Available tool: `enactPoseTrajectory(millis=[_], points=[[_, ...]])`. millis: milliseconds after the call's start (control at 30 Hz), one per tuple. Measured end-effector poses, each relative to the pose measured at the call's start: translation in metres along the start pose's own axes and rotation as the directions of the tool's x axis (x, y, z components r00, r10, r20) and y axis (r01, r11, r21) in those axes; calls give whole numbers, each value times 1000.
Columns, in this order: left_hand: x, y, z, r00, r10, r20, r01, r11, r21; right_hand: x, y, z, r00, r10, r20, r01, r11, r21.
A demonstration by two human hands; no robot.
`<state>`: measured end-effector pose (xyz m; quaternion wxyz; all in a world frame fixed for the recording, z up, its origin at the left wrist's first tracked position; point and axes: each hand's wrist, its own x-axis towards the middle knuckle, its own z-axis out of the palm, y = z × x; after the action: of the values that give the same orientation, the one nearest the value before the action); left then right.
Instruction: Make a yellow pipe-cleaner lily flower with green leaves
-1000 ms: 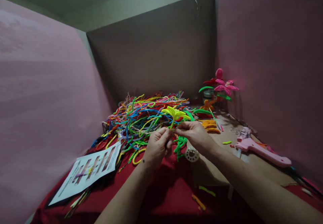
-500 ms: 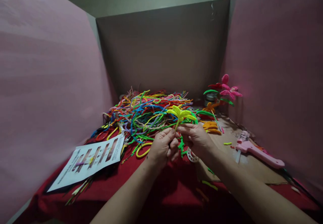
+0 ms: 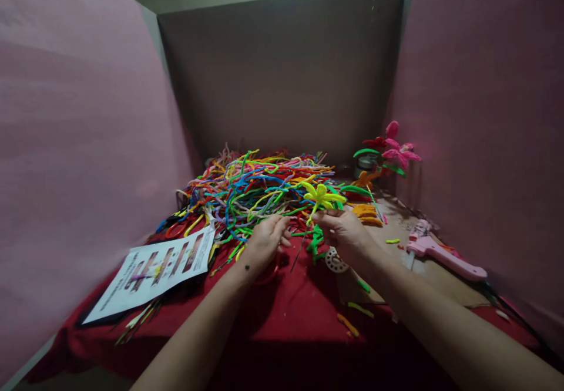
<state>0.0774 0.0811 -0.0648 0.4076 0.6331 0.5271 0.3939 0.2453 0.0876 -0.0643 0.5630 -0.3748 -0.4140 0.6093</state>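
Observation:
A yellow pipe-cleaner flower (image 3: 323,195) stands upright with its petals spread. Just below the bloom, the fingertips of my right hand (image 3: 341,231) pinch its stem, and a thin dark wire end (image 3: 299,254) slants down from there. My left hand (image 3: 267,239) is a short way to the left, apart from the flower, its fingers loosely spread with nothing visible in them. Behind both hands lies a tangled heap of coloured pipe cleaners (image 3: 259,182). Below my right hand are green twisted pieces (image 3: 316,239) and a white disc with holes (image 3: 336,260).
A pink glue gun (image 3: 445,256) rests on cardboard (image 3: 385,250) at the right. Behind it stand pink pipe-cleaner flowers (image 3: 400,153); orange pieces (image 3: 367,213) lie nearer. A printed sheet (image 3: 150,273) lies left on the red cloth (image 3: 304,314). Pink panels (image 3: 480,115) flank the table.
My left hand has let go of the flower's stem and moved left, its fingers loosening. The flower stays in my right hand, with its wire end now showing. The view has tilted slightly.

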Motion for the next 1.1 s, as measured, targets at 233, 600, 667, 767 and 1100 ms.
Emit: enactPoseTrajectory(millis=[233, 600, 667, 767, 1100], points=[[-27, -8, -36, 995, 4, 97, -89, 428, 899, 5, 6, -8, 997, 65, 46, -67, 997, 29], [-34, -5, -35, 983, -81, 164, -109, 462, 880, -1, 1, -7, 998, 50, 46, -54, 996, 76], [-42, -3, -38, 982, -124, 143, -55, 534, 844, -1, 0, -9, 998, 52, 33, -54, 996, 77], [-53, -1, -42, 982, -167, 84, 37, 617, 786, -1, 2, -10, 998, 50, 40, -53, 995, 81], [-91, 36, -45, 943, -35, 331, -98, 921, 377, -3, 4, -8, 997, 41, 67, -43, 998, 36]])
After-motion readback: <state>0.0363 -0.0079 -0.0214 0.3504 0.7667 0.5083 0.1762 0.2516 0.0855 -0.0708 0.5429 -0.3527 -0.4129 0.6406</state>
